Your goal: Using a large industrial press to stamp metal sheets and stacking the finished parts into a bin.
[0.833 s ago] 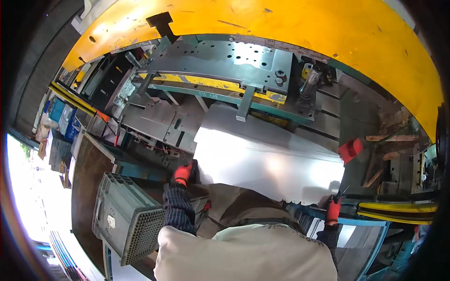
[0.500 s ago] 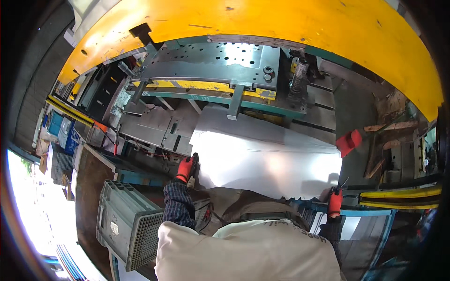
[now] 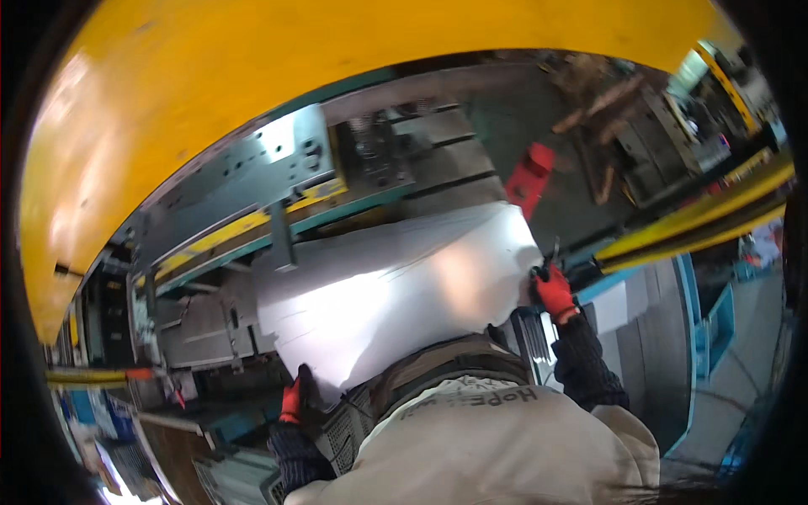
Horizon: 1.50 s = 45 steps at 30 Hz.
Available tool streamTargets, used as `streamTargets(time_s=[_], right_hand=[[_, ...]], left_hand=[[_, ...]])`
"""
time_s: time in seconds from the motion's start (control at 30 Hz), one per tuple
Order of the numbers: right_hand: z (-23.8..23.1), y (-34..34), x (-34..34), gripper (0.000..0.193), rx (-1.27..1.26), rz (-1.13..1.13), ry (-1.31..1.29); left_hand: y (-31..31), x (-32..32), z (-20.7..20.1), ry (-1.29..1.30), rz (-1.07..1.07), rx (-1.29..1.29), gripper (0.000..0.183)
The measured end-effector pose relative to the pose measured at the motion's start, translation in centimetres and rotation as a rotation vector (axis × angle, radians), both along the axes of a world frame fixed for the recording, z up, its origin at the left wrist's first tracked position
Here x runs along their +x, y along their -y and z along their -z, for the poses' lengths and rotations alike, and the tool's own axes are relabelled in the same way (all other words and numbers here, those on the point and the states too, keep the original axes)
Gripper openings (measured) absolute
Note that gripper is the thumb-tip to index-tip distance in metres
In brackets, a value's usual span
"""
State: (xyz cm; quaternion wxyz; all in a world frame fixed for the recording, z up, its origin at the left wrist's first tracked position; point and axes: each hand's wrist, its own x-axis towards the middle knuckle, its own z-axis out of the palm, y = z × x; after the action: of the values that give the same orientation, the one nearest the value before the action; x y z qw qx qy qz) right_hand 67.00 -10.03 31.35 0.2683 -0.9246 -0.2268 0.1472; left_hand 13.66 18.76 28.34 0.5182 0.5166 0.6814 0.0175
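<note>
A large, shiny metal sheet (image 3: pixel 396 290) spans the space in front of my body, its far edge close to the press bed. My left hand (image 3: pixel 292 399), in a red glove with dark fingertips, is closed on the sheet's near left corner. At the right end my right hand (image 3: pixel 552 290), gloved the same way, grips the sheet's edge. A thin, pointed thing sticks up beside the right fingers; its kind is too small to make out. Beyond the sheet lies a flat steel die plate (image 3: pixel 244 172) with holes, and a metal arm (image 3: pixel 282 237) juts from it toward the sheet.
A yellow press beam (image 3: pixel 337 34) arches over the far side. Yellow bars (image 3: pixel 699 220) stand at right, above a blue-edged table (image 3: pixel 644 358). A red block-like part (image 3: pixel 530 178) sits past the sheet's right end. A grey plastic crate (image 3: pixel 240 477) is at lower left.
My view has swung to the right, so the press and die appear farther left and tilted. Both hands still hold the sheet, which now slants upward toward its right end.
</note>
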Motion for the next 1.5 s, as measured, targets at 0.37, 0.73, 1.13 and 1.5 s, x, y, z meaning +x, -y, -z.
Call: streamTargets(time_s=[0.37, 0.73, 1.13, 1.5], right_hand=[[0.6, 1.1, 1.2, 0.045, 0.209, 0.044, -0.143], [2.8, 3.7, -0.8, 0.045, 0.424, 0.128, -0.157], [4.8, 2.1, 4.9, 0.027, 0.469, -0.097, -0.479], [2.5, 1.1, 0.0, 0.051, 0.136, 0.189, 0.033]], left_hand=[[0.8, 6.9, -5.5, 0.657, -0.429, -0.361, 0.043], [1.2, 10.3, -7.6, 0.146, -0.178, 0.104, 0.047], [-1.3, 7.6, -4.4, -0.129, 0.126, 0.184, 0.048], [-1.3, 6.7, -2.9, 0.834, -0.167, 0.059, 0.046]])
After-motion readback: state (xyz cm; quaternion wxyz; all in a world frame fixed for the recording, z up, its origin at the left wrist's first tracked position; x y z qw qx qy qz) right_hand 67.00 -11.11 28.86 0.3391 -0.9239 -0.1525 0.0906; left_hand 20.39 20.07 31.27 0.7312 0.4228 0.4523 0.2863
